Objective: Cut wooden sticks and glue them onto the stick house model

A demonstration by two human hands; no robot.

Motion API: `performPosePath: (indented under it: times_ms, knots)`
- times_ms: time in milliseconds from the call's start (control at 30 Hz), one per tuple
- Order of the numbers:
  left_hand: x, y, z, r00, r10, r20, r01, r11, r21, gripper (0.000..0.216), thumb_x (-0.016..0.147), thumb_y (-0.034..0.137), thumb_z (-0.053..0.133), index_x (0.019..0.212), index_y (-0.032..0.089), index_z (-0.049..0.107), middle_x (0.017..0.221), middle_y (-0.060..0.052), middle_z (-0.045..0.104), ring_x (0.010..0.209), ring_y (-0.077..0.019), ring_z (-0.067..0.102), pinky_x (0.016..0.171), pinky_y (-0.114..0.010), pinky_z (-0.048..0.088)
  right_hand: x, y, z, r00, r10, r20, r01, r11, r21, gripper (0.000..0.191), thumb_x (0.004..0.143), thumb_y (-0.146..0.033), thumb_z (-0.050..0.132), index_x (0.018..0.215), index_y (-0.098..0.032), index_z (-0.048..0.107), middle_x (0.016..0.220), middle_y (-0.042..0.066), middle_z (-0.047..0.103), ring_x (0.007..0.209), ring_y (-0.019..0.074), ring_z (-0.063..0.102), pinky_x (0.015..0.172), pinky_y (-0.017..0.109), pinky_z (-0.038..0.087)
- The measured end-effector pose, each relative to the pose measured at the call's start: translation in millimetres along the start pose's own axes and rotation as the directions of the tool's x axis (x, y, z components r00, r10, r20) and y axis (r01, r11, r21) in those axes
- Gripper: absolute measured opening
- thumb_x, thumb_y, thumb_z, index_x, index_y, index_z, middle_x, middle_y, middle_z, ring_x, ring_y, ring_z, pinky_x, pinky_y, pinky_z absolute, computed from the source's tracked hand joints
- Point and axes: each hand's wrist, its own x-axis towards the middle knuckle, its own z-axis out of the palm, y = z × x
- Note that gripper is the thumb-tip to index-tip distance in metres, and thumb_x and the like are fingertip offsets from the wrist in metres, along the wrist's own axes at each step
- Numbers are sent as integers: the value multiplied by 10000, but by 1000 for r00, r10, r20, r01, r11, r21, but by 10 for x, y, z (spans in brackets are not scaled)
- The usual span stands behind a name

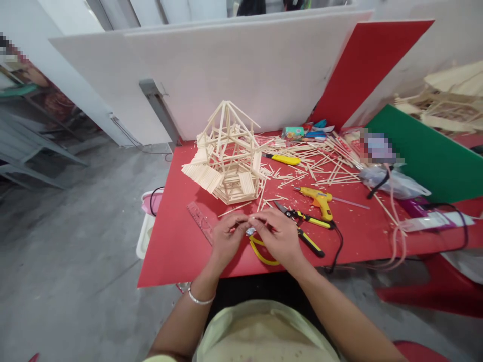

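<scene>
Fingertips meet at lower centre, where I have the left grip (229, 236) and the right grip (277, 236) drawn together; from my remote seat I cannot tell whether either is closed outright or pinching something small. A pale bangle (199, 301) circles the left wrist.

Yellow-handled scissors (256, 242) lie below the hands, partly covered by the right one. Black-and-yellow shears (311, 244) sit just beside that hand, crowding its side of the worktop (177, 239), while a clear ruler (199, 222) slants near the left.

Directly beyond, at centre, stands the stick-built model (230, 156), its peaked frame upright and slatted panels flaring leftward. I see loose sticks (320, 158) strewn across the red surface to its right, a yellow cutter knife (286, 159) among them. A yellow glue gun (320, 199) lies right of centre, a dark cord (342, 244) trailing to the front edge.

A green can-like item (293, 132) and a plastic bag (396, 182) fill the worktop's far and right reaches. A green board (426, 151) leans at right; in the upper right I spot more pale woodwork (449, 98). White panels (241, 75) and a red board (373, 70) wall off the back.
</scene>
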Motion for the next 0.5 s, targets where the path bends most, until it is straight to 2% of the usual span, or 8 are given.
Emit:
performPosePath:
  times_ms: [100,200,333,400,500]
  knots:
    - [59,17,38,1000,7,-1,-7,999,-37,122,873,310,721,881,212,794,852,-58,702,807,-177,630,740,-290,490,67,53,-16,1000,14,-6,-13,1000,21,147,951,-346,629,930,-244,733,903,28,733,859,172,667,807,305,530]
    - [127,35,118,991,-131,-1,128,972,-196,167,834,368,761,849,205,795,788,-39,653,715,-144,587,643,-259,463,66,106,-50,999,53,-11,-52,998,31,176,956,-357,616,1021,-252,741,984,40,741,886,178,678,749,288,532]
    - [228,63,255,918,-393,48,364,789,-495,279,748,438,823,826,176,768,584,28,532,490,-67,426,464,-206,328,-8,167,-82,991,137,-9,-136,990,34,199,932,-357,633,1034,-237,756,969,54,765,835,183,698,639,265,521]
    - [276,80,313,884,-462,70,417,715,-560,306,704,426,856,832,163,765,539,43,503,453,-50,385,431,-195,275,-36,190,-86,983,182,17,-183,978,96,197,925,-356,637,1005,-226,762,953,54,776,832,187,709,648,263,533]
    - [332,111,376,859,-505,84,449,663,-599,318,665,404,881,813,151,757,510,53,496,428,-37,354,411,-189,234,-40,217,-77,972,234,34,-236,951,200,206,924,-362,636,1003,-224,766,954,44,782,834,189,716,680,268,548]
